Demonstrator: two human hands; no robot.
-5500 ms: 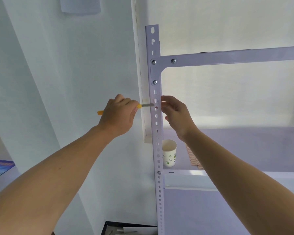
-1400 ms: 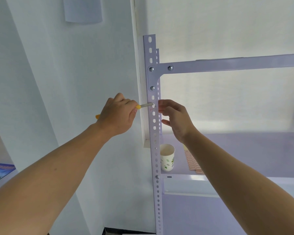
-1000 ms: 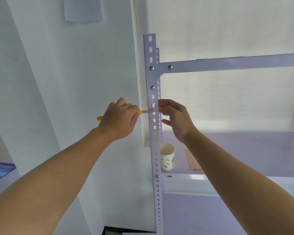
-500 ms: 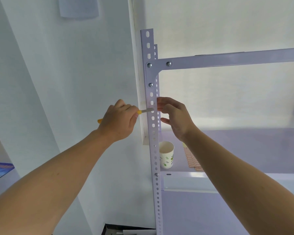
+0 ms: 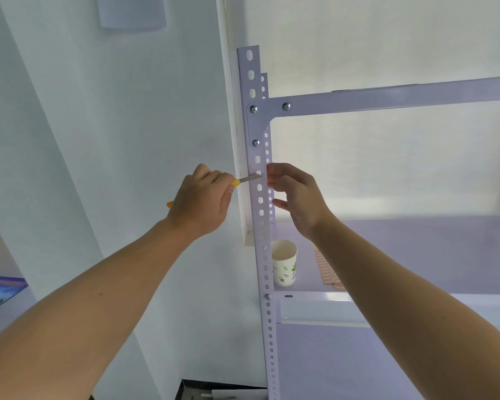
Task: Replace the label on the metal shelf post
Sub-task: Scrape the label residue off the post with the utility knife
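Observation:
A white perforated metal shelf post (image 5: 259, 226) stands upright in the middle of the head view. My left hand (image 5: 202, 202) is shut on a yellow-handled utility knife (image 5: 244, 180); its grey blade lies flat against the post's front face, tip near a slot. My right hand (image 5: 296, 197) is at the post's right edge, thumb and forefinger touching that edge level with the blade, the other fingers spread. The label on the post is too faint to make out.
A paper cup (image 5: 284, 266) with green leaf print stands on the shelf board (image 5: 416, 297) just right of the post. A sheet of orange-bordered labels (image 5: 328, 274) lies beside it. A horizontal beam (image 5: 387, 98) is bolted above. A white wall corner (image 5: 234, 140) is behind the post.
The knife blade has moved up and down the post's face by small amounts over the frames. My right hand has stayed at the post's right edge.

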